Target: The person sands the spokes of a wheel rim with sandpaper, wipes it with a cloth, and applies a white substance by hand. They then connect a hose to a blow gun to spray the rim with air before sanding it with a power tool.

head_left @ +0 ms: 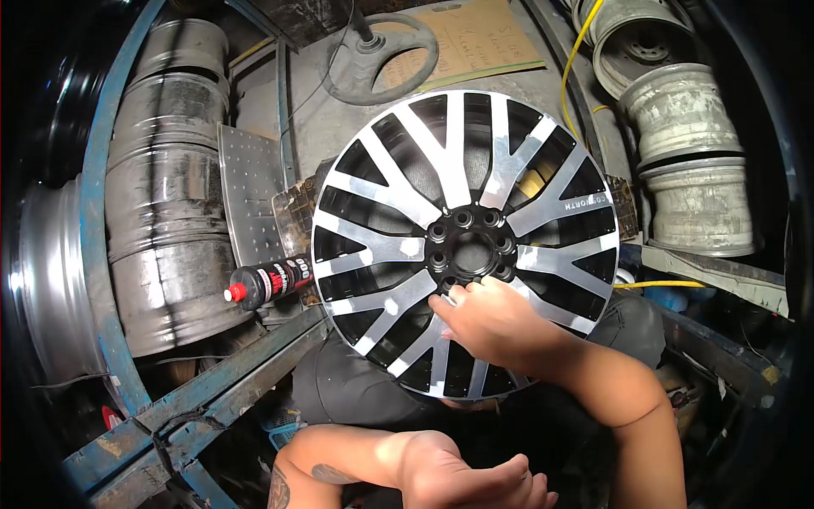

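A large alloy wheel with black recesses and bright silver spokes lies face up in the middle. My right hand rests on its lower spokes just below the hub, fingers bent and pressed together; a small pale bit shows at the fingertips, too small to name. Nearer the bottom edge, my left hand is turned partly palm up below the wheel, its fingers curled in, and whatever they may hold is hidden. White patches of something like polish or glare mark several spokes.
A black bottle with a red cap lies left of the wheel. Stacked rims stand at the left, more rims at the right. Behind are a steering wheel and cardboard. Blue metal rails and a yellow hose frame the space.
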Demonstrator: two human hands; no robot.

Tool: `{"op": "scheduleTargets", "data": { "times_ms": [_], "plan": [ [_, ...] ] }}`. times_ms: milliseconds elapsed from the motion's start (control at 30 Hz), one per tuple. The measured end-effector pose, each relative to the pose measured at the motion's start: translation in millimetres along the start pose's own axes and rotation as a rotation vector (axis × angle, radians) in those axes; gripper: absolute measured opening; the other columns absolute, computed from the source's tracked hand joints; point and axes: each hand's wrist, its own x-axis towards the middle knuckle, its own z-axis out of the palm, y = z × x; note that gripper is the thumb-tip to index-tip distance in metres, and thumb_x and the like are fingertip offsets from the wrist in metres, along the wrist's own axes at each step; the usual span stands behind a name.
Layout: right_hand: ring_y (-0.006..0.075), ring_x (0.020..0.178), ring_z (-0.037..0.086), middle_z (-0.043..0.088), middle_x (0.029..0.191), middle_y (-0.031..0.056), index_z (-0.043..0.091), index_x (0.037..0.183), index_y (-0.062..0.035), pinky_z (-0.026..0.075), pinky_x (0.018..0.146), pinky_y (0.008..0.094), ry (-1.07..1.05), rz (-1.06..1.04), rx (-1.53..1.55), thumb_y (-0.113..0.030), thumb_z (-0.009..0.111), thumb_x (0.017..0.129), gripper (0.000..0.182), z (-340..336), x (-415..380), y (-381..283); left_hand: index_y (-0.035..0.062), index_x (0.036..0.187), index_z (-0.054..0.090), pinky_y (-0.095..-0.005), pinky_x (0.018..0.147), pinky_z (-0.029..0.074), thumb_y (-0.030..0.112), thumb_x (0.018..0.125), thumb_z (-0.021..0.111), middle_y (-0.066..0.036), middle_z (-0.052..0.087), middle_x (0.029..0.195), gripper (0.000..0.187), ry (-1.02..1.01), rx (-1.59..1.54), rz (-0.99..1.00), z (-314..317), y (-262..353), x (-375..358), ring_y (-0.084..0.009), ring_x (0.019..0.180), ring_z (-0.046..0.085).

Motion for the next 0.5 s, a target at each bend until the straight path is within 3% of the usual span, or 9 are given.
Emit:
{"op": "scheduleTargets", "data": {
  "times_ms": [67,500],
  "plan": [
    [0.0273,0.090,0.069,0.068,0.101,0.0114,0.059,0.126,-0.0058,0.049,0.079,0.0386,-0.076,0.028,0.005,-0.039,0.063,0.099,0.043,-4.3,1.6,-1.6,-0.0044,0.095,0.068,-0.0346,0.069,0.056,-0.004,0.092,0.055,-0.013,0.067,0.087,0.014,0.008,0.015,0.015,0.4,0.2,0.1,-0.0208,0.072,0.064],
    [0.0277,0.092,0.070,0.069,0.104,0.0119,0.058,0.131,-0.0057,0.050,0.081,0.0388,-0.089,0.027,-0.010,-0.040,0.062,0.100,0.047,-5.2,0.6,-2.0,-0.0043,0.091,0.068,-0.0348,0.067,0.055,-0.003,0.092,0.054,-0.013,0.067,0.085,0.014,0.069,0.029,-0.016,3.4,3.6,0.4,-0.0207,0.069,0.063]
  ]
}}
